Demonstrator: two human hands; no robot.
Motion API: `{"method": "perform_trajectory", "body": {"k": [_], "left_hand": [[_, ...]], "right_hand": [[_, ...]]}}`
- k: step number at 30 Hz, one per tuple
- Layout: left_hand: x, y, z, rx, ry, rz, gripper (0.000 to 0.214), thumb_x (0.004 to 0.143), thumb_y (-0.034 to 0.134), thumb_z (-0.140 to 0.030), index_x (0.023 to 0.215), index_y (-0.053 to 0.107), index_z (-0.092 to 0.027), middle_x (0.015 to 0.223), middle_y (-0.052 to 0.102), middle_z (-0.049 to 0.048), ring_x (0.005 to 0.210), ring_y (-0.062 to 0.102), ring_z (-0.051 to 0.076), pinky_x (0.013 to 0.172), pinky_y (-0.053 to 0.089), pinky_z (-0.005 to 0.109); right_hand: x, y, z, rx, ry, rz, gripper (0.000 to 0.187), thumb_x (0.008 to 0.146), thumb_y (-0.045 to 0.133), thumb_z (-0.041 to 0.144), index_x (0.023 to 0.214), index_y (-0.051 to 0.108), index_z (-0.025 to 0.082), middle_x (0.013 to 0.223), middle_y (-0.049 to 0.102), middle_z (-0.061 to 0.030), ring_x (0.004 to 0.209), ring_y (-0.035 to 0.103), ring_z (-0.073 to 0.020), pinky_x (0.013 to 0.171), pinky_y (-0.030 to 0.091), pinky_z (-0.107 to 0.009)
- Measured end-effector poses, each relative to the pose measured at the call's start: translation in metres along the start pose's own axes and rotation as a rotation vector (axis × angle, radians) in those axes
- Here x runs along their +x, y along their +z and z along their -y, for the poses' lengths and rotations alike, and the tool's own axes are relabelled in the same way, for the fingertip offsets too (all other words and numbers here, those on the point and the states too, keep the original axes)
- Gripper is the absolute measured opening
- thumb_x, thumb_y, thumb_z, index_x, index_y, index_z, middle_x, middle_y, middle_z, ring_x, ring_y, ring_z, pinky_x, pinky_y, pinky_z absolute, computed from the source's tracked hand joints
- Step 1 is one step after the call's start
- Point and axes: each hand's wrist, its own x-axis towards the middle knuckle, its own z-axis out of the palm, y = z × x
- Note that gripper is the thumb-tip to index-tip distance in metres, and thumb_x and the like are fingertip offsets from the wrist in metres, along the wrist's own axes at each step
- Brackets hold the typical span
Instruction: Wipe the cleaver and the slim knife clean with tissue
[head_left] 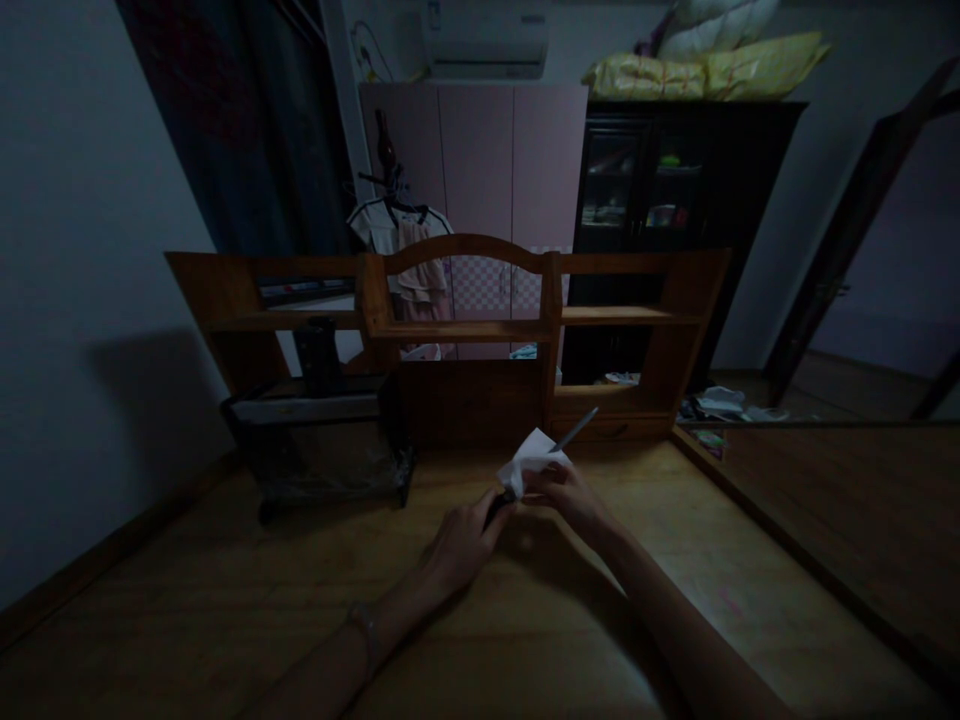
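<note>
My left hand (pixel 461 545) is closed round the black handle of a slim tool; whether it is a knife or a screwdriver I cannot tell in the dim light. Its narrow grey metal end (pixel 576 429) points up and to the right. A crumpled white tissue (pixel 534 452) is wrapped about the middle of the tool, hiding part of it. My right hand (pixel 568 497) pinches the tissue against the metal, its fingers bent. Both hands are above the wooden tabletop (pixel 450 640), close together.
A wooden shelf unit (pixel 469 330) with a low drawer stands along the table's back. At its left sits a dark, box-like object (pixel 322 450) partly covered in clear plastic. Behind are a pink wardrobe (pixel 480 170), a black cabinet (pixel 720 200) and a clothes stand with garments (pixel 420 255).
</note>
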Motion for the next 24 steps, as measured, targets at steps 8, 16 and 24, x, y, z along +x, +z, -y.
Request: {"method": "perform_trajectory", "body": {"k": [8, 16, 24], "left_hand": [[0.0008, 0.0037, 0.0038, 0.002, -0.002, 0.006, 0.037, 0.095, 0.037, -0.047, 0.109, 0.061, -0.023, 0.101, 0.07, 0.0068, 0.089, 0.066, 0.023, 0.075, 0.045, 0.029], [0.001, 0.0023, 0.0025, 0.06, -0.021, 0.024, 0.04, 0.094, 0.036, -0.051, 0.105, 0.062, -0.022, 0.095, 0.071, 0.0076, 0.086, 0.066, 0.022, 0.073, 0.044, 0.028], [0.001, 0.0045, 0.0042, 0.036, -0.006, 0.022, 0.042, 0.094, 0.035, -0.052, 0.109, 0.062, -0.024, 0.098, 0.071, 0.0072, 0.089, 0.067, 0.023, 0.075, 0.045, 0.029]], "right_hand": [[0.006, -0.0016, -0.0052, -0.022, 0.005, -0.052, 0.033, 0.062, 0.082, 0.037, 0.088, 0.074, 0.018, 0.089, 0.073, -0.0065, 0.08, 0.066, -0.0219, 0.076, 0.053, -0.037], [0.0018, 0.0023, -0.0013, 0.03, 0.03, -0.118, 0.028, 0.065, 0.078, 0.033, 0.087, 0.073, 0.018, 0.092, 0.071, -0.0067, 0.083, 0.064, -0.0216, 0.071, 0.051, -0.031], [0.0073, 0.0035, -0.0041, 0.173, 0.043, -0.171, 0.027, 0.067, 0.078, 0.038, 0.083, 0.069, 0.019, 0.089, 0.07, -0.0049, 0.082, 0.064, -0.0202, 0.072, 0.05, -0.031]]}}
